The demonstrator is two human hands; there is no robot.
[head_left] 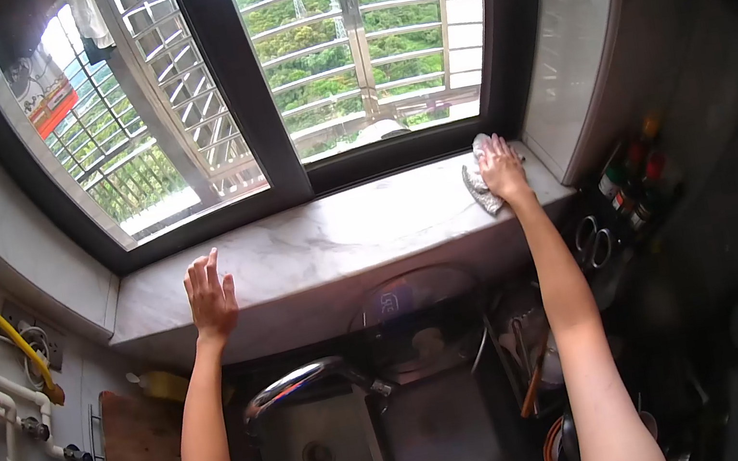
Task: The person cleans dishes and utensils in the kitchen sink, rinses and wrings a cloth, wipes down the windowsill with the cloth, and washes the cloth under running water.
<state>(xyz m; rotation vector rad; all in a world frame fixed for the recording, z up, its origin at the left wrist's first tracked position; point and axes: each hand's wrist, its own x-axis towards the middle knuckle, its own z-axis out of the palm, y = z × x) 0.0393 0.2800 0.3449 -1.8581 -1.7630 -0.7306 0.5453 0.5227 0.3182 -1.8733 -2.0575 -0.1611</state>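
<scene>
My right hand [503,167] presses a grey-white cloth [481,189] onto the right end of the marble windowsill [322,238], close to the window frame. Part of the cloth sticks out to the left of the fingers. Over the sill's front edge, toward its left end, my left hand [210,296] is raised with its fingers up and apart, holding nothing. Whether it touches the sill I cannot tell.
Below the sill are a double sink [323,453] and a curved chrome faucet [301,379]. A wooden cutting board [139,440] leans at left beside pipes [4,409]. Bottles [637,171] and scissors [595,241] stand at right. Behind the sill is a dark-framed window [269,101].
</scene>
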